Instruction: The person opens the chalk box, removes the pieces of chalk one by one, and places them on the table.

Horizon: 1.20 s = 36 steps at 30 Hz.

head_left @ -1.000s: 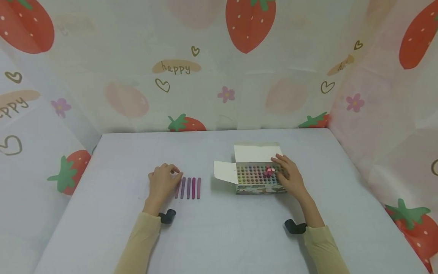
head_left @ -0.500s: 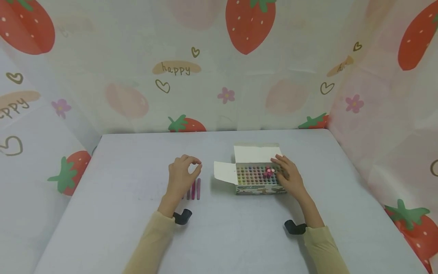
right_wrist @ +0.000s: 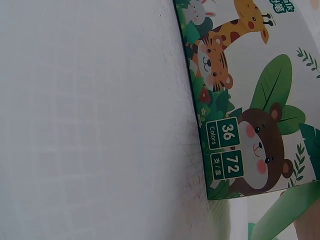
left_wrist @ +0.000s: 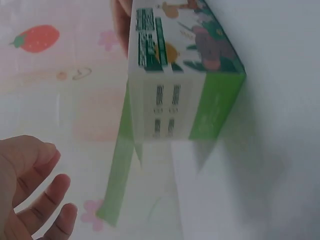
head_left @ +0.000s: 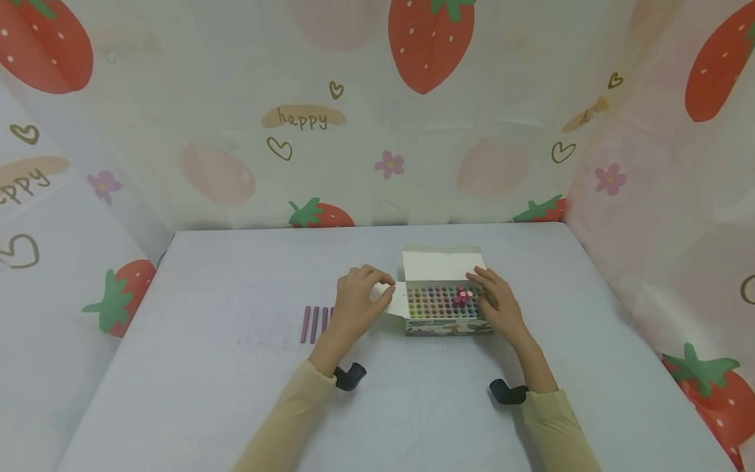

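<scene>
An open box of chalk (head_left: 448,326) stands on the table, rows of coloured chalk ends showing and a few pink chalk sticks (head_left: 463,297) lying on top. My right hand (head_left: 500,305) holds the box at its right end, thumb near the front and fingers toward the back. My left hand (head_left: 360,298) hovers by the side flap (head_left: 398,300), thumb and forefinger bent toward each other with no chalk visible between them. In the left wrist view its fingers (left_wrist: 59,187) are apart from the box. Purple and pink chalk sticks (head_left: 314,324) lie in a row, partly hidden behind the left hand.
The lid (head_left: 442,263) of the box is folded back toward the wall. A strawberry-print cloth (head_left: 330,164) hangs around the white table (head_left: 194,380). Black wrist mounts (head_left: 350,377) sit on both wrists.
My left hand has left the row of chalk sticks and moved right to the box's side flap. The leftmost stick now lies uncovered. My right hand has stayed at the box.
</scene>
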Available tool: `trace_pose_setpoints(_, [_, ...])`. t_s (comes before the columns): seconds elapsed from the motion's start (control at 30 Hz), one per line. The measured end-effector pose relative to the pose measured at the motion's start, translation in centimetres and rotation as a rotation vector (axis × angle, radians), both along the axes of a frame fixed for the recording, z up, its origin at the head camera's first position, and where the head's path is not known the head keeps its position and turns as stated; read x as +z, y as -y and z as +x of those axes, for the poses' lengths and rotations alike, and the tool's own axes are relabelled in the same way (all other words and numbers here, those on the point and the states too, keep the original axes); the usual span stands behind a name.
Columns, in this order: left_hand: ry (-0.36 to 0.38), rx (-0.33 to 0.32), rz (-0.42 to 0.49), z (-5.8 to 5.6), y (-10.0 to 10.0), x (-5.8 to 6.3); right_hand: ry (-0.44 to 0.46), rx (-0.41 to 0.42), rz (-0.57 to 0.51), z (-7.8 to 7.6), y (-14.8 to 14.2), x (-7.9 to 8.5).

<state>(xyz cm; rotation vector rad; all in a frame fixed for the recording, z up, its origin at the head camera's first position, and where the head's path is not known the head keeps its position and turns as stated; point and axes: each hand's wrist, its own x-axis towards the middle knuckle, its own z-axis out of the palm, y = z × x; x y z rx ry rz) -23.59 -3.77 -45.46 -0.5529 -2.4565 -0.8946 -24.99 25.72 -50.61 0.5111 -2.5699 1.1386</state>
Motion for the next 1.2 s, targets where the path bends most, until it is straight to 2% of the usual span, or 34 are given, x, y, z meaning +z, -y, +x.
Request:
trace_pose_setpoints(0.3, [0.019,-0.129,-0.034,-0.3,-3.1,-0.3,0.016,0.009,0.005,0.2,0.0,0.2])
trace_pose_setpoints(0.6, [0.136,-0.215,-0.112,-0.9,-6.1,-1.2,0.023,-0.006,0.009,0.2,0.0,0.2])
trace_pose_setpoints(0.73, [0.149,-0.214,-0.165,-1.0,-7.5,-1.5,0.019,-0.003,-0.001,0.2,0.1,0.3])
trace_pose_setpoints(0.93, [0.134,-0.171,-0.264,-1.3,-9.2,-1.9,0.005,0.002,0.004,0.2,0.0,0.2])
trace_pose_setpoints(1.2, [0.138,-0.141,-0.314,-1.7,-10.3,-2.3,-0.019,0.007,0.0,0.1,0.0,0.1])
